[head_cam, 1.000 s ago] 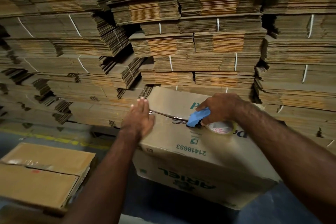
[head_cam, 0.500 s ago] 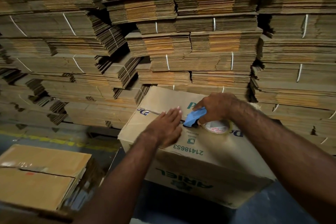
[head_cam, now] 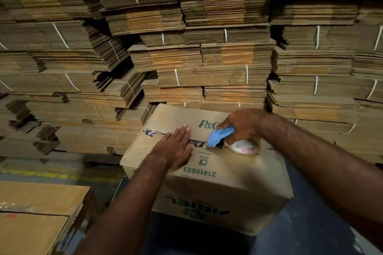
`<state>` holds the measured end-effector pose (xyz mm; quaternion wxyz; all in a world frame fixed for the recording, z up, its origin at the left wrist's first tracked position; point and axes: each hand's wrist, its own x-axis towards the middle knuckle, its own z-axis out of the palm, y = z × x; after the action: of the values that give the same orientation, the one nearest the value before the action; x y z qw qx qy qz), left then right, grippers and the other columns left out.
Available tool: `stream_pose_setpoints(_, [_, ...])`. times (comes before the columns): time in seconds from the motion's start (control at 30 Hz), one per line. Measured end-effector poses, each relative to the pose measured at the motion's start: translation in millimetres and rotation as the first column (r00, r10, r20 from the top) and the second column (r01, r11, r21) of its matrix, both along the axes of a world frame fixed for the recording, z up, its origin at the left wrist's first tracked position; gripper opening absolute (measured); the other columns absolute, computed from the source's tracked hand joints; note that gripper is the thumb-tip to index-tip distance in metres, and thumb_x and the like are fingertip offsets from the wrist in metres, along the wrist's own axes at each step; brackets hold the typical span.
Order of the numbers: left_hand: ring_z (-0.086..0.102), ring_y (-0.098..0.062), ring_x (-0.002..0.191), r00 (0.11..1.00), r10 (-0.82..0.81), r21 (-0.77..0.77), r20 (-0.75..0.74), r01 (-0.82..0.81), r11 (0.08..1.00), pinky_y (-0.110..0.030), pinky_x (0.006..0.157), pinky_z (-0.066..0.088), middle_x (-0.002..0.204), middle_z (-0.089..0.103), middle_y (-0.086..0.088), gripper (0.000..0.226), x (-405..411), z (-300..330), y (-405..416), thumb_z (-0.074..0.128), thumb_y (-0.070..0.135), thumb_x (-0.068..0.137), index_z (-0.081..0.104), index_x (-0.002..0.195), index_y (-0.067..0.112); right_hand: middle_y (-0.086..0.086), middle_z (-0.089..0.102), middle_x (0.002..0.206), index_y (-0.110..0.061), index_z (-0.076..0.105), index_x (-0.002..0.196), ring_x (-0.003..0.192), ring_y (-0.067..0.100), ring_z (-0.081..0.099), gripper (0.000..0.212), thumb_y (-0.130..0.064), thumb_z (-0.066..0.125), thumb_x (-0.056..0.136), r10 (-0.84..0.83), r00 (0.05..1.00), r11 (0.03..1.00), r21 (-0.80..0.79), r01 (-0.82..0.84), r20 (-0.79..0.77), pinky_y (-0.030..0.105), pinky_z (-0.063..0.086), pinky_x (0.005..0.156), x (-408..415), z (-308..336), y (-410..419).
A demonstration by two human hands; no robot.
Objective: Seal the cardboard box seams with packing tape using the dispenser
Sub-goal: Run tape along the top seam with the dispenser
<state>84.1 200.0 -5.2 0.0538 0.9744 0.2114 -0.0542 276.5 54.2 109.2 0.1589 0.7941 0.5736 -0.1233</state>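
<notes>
In the head view, the box (head_cam: 207, 176) sat near, in front of stacked flat cartons (head_cam: 186, 47). The left hand (head_cam: 174, 149), fingers straight and together, pressed flat on the top seam, likely to hold the flaps shut. The right hand (head_cam: 240, 128) gripped the blue dispenser (head_cam: 219, 139) on the seam, just right of it. Print read "P&G", "ARIEL", "21418653".

The dark floor (head_cam: 306, 234) holds big piles of flat cardboard (head_cam: 207, 64) at the far side and a flat brown box (head_cam: 37, 213) near left.
</notes>
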Motion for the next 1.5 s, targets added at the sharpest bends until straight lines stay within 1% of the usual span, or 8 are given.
stream_pose_setpoints(0.17, [-0.007,-0.017,0.153,1.000,-0.025,-0.061,0.010,0.025,0.998,-0.035,0.124,0.002,0.166,-0.011,-0.009,0.070,10.0,-2.2,-26.5,0.017,0.048,0.103,-0.004,0.158,0.010,-0.005,0.058,0.137,-0.042,0.050,0.141,0.119,0.022,0.055,0.068,-0.058,0.069,0.077,-0.022,1.000,0.999,-0.039,0.021,-0.012,0.040,0.046,0.101,-1.6,-6.3,11.5])
stream_pose_setpoints(0.3, [-0.003,-0.014,0.153,1.000,-0.013,-0.071,0.008,0.014,0.997,-0.032,0.121,0.001,0.167,-0.008,-0.004,0.074,13.4,-3.8,-28.2,0.019,0.057,0.102,0.000,0.159,0.013,-0.005,0.056,0.139,-0.041,0.049,0.142,0.120,0.021,0.053,0.067,-0.057,0.068,0.080,-0.023,0.999,0.999,-0.051,0.021,-0.046,0.039,0.044,0.101,0.7,-7.3,10.0])
stream_pose_setpoints(0.57, [-0.004,-0.014,0.153,0.998,0.051,-0.027,-0.033,-0.052,0.998,-0.033,0.121,0.001,0.167,-0.008,-0.003,0.069,1.2,5.5,-11.0,0.019,0.052,0.104,0.000,0.159,0.015,-0.007,0.058,0.136,-0.041,0.052,0.139,0.114,0.019,0.054,0.071,-0.060,0.071,0.073,0.023,1.000,1.000,0.004,-0.023,-0.011,0.043,0.048,0.096,-12.6,-11.3,45.8])
stream_pose_setpoints(0.73, [-0.006,-0.011,0.152,0.999,0.036,-0.073,0.000,-0.036,0.997,-0.035,0.122,0.000,0.167,-0.010,0.001,0.069,3.0,-0.3,-10.2,0.015,0.055,0.103,-0.003,0.159,0.018,-0.005,0.059,0.136,-0.037,0.051,0.142,0.114,0.018,0.056,0.065,-0.059,0.066,0.082,0.098,0.991,0.993,0.077,-0.091,-0.086,0.031,0.041,0.092,0.8,-5.2,26.6])
stream_pose_setpoints(0.9, [-0.006,-0.011,0.153,0.999,0.028,-0.013,-0.033,-0.029,0.999,-0.039,0.123,0.002,0.167,-0.010,0.001,0.070,2.8,-3.7,-8.6,0.013,0.055,0.102,-0.004,0.159,0.017,-0.008,0.058,0.138,-0.044,0.049,0.141,0.116,0.017,0.056,0.067,-0.062,0.069,0.079,0.007,0.991,0.999,0.039,-0.002,-0.131,0.029,0.039,0.099,31.0,3.6,-11.4])
stream_pose_setpoints(1.1, [-0.004,-0.015,0.153,0.998,0.057,0.023,-0.012,-0.057,0.998,-0.038,0.122,0.001,0.167,-0.010,-0.004,0.073,7.2,-4.5,-17.3,0.013,0.057,0.101,-0.003,0.158,0.014,-0.008,0.056,0.140,-0.039,0.048,0.143,0.125,0.020,0.052,0.068,-0.058,0.067,0.080,0.047,0.998,0.998,-0.037,-0.046,0.031,0.043,0.043,0.103,9.0,-4.6,4.8])
stream_pose_setpoints(1.23, [-0.006,-0.016,0.153,0.999,-0.051,-0.045,0.003,0.051,0.998,-0.037,0.124,0.003,0.166,-0.010,-0.007,0.071,24.5,0.2,-36.7,0.017,0.052,0.102,-0.003,0.158,0.013,-0.007,0.056,0.138,-0.044,0.047,0.142,0.123,0.022,0.053,0.070,-0.061,0.066,0.077,0.015,0.999,0.999,-0.031,-0.013,0.051,0.047,0.047,0.099,8.9,-6.1,2.6])
stream_pose_setpoints(1.5, [-0.009,-0.016,0.153,0.998,-0.056,-0.075,0.039,0.058,0.995,-0.036,0.122,0.001,0.166,-0.013,-0.006,0.080,38.4,-5.1,-45.4,0.017,0.063,0.099,-0.005,0.158,0.013,-0.007,0.060,0.130,-0.043,0.049,0.140,0.116,0.020,0.056,0.071,-0.059,0.072,0.074,0.017,0.997,0.999,0.048,-0.021,0.075,0.036,0.044,0.083,5.5,-10.6,-3.3])
